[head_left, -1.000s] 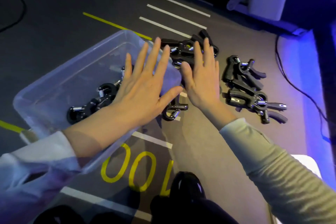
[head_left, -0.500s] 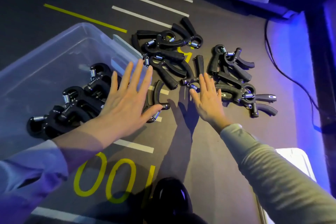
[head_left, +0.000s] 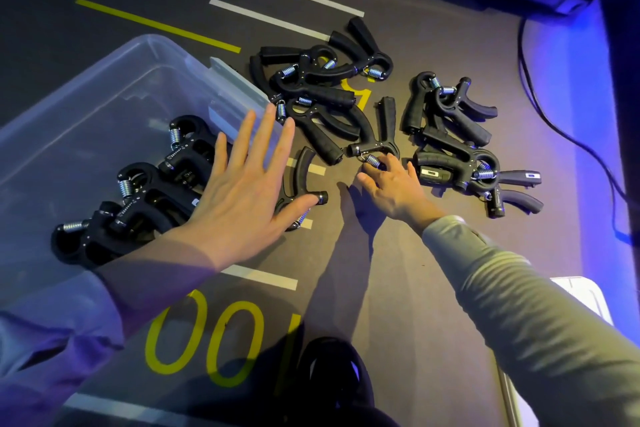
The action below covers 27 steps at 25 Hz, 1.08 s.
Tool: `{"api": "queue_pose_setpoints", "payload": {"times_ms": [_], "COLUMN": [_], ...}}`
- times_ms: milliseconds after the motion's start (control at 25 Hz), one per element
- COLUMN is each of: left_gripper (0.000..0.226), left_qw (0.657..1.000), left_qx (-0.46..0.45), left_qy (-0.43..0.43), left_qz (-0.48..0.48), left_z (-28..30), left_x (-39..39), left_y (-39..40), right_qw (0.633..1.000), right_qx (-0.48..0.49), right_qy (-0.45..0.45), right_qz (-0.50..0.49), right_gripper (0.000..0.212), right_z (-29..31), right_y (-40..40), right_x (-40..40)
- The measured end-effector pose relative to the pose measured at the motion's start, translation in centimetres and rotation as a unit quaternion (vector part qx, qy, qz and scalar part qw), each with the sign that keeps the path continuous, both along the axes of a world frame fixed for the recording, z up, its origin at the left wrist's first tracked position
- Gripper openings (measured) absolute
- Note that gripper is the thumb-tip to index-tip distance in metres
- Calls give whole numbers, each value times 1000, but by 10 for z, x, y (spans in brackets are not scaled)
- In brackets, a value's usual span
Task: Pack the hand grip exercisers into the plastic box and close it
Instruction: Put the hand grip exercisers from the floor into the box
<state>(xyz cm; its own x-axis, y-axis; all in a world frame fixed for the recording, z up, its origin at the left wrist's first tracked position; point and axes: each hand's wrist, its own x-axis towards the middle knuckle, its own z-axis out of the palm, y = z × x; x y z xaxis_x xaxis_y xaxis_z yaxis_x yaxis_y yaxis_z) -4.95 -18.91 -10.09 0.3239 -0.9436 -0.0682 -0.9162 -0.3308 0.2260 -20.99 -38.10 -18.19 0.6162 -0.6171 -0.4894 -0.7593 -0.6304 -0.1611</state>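
A clear plastic box (head_left: 104, 73) lies on the floor at the left with three black hand grip exercisers (head_left: 156, 191) inside. My left hand (head_left: 242, 198) is spread flat over the box's right wall, its thumb touching a lone exerciser (head_left: 298, 177) on the floor. My right hand (head_left: 394, 187) reaches down with lightly bent fingers, and its fingertips touch the spring end of an upright Y-shaped exerciser (head_left: 384, 125). Several more lie in a back pile (head_left: 322, 87) and a right pile (head_left: 450, 121).
The dark floor carries white stripes, a yellow line and a yellow "100" (head_left: 207, 343). A black cable (head_left: 554, 121) runs along the right. A white plastic piece (head_left: 581, 298) shows at the lower right edge, and a dark shoe (head_left: 329, 367) at the bottom.
Both hands came down from in front of the camera toward the floor. My right hand's fingers went from straight to bent at the exerciser's spring. My left thumb reached the lone exerciser.
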Motion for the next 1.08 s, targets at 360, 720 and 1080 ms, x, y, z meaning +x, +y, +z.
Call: {"api": "queue_pose_setpoints", "payload": {"times_ms": [360,720,1080], "left_gripper": [88,88,78], "left_qw": [1000,998,984], "left_qx": [-6,-55,-140], "left_qy": [7,20,-2], "left_qz": [-12,19,114], "left_z": [5,42,81], "left_x": [3,16,94], "left_y": [15,42,121], "right_qw": [987,859,806], "right_qx": [37,75,-35], "right_qy": [-132,-494,-587], "right_qz": [-79,-116,71], "right_gripper": [43,40,32], "right_z": [38,146,194], "right_y": [32,77,141], "right_x": [-9,19,113]}}
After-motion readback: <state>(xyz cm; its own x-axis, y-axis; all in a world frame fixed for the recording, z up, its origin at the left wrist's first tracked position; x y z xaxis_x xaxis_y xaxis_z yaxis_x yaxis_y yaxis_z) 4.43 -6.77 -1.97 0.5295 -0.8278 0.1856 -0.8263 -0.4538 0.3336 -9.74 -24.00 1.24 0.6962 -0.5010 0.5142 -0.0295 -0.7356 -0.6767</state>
